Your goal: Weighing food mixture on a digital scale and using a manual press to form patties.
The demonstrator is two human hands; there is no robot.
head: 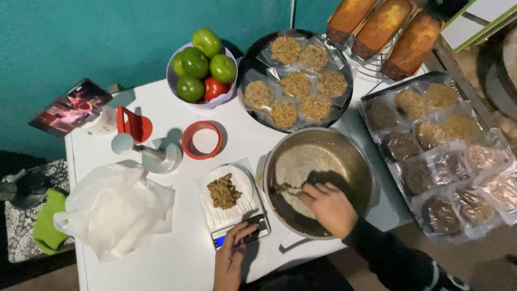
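Note:
My right hand (pixel 329 206) reaches inside a large metal bowl (pixel 360 161) and its fingers close on a utensil against the dark mixture at the bowl's bottom. My left hand (pixel 231 253) rests at the table's front edge, its fingertips touching the display end of a small kitchen scale (pixel 241 233). On the scale lies a white paper sheet carrying a lump of brown mixture (pixel 223 191).
A round tray of bagged patties (pixel 295 81) and a bowl of green fruit (pixel 203 67) stand at the back. More wrapped patties (pixel 441 156) lie on the right, loaves (pixel 382 24) behind. A red ring mould (pixel 202 140), a metal press (pixel 151 153), a plastic bag (pixel 113 213) and a phone (pixel 70 106) sit left.

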